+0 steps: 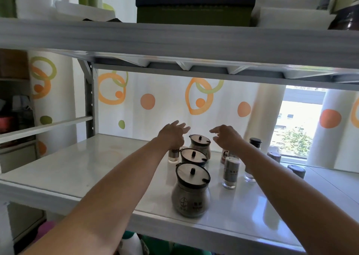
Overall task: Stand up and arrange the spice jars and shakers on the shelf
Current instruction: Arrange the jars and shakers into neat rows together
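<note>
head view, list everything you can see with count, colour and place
round lidded jars: 3, silvery with dark-rimmed lids, upright in a row at mid shelf
slim shakers: about 6, clear glass with grey or dark caps, upright, most right of the jars, one by the left hand
shelf: 1, white, under the jars
upper shelf: 1, white, above
box: 1, dark lid over green base, on upper shelf
curtain: white with orange and green circles, behind
left hand: open, above the back jars
right hand: open, above the shakers
</note>
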Available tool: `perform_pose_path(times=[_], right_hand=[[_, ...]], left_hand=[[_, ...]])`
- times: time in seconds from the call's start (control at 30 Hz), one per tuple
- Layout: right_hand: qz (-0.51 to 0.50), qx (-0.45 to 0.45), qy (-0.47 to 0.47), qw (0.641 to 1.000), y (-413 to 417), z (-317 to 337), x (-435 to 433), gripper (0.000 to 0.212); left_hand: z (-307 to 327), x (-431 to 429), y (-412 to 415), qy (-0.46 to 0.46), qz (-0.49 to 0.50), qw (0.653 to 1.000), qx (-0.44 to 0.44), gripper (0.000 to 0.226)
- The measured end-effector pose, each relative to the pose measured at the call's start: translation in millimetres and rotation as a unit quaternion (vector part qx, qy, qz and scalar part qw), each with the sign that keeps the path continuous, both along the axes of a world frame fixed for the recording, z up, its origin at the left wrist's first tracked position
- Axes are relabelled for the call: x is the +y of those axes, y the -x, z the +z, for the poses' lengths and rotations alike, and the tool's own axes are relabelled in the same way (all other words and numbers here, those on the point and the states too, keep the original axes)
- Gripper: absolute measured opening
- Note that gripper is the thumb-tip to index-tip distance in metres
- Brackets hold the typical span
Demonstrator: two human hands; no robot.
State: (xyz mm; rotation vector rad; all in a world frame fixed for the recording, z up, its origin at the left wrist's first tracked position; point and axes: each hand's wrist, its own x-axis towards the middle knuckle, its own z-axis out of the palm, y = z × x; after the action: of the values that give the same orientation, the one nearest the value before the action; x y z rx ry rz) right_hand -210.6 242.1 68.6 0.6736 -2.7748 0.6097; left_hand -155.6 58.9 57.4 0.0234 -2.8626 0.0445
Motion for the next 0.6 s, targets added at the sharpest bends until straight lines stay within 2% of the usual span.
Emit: perform_pose_path(times=[0.13,0.27,0.37,0.47,0.6], right_hand=[[-0.009,0.005,-0.073,0.997,22.3,-9.1,-11.4,0.043],[-0.013,0.02,-0.156,0.987,30.1,-15.7,-19.3,0.039],[-0.018,0.034,-0.195,0.98,35.2,-17.2,-23.7,0.038],[-0.015,0.034,-0.192,0.981,38.9,-15.7,-26.7,0.039],[-0.004,0.033,-0.188,0.982,41.0,-17.2,-27.0,0.042]], left_hand=[[3.0,7.4,26.1,0.079,-0.006,0.995,-0.054,0.061],[-3.9,9.8,42.0,0.097,-0.011,0.991,-0.091,0.063],[-8.4,9.2,46.6,0.022,-0.02,0.994,-0.104,0.062],[-8.8,10.2,44.8,-0.066,-0.019,0.994,-0.09,0.062],[-6.7,11.7,41.3,-0.12,-0.005,0.99,-0.072,0.061]])
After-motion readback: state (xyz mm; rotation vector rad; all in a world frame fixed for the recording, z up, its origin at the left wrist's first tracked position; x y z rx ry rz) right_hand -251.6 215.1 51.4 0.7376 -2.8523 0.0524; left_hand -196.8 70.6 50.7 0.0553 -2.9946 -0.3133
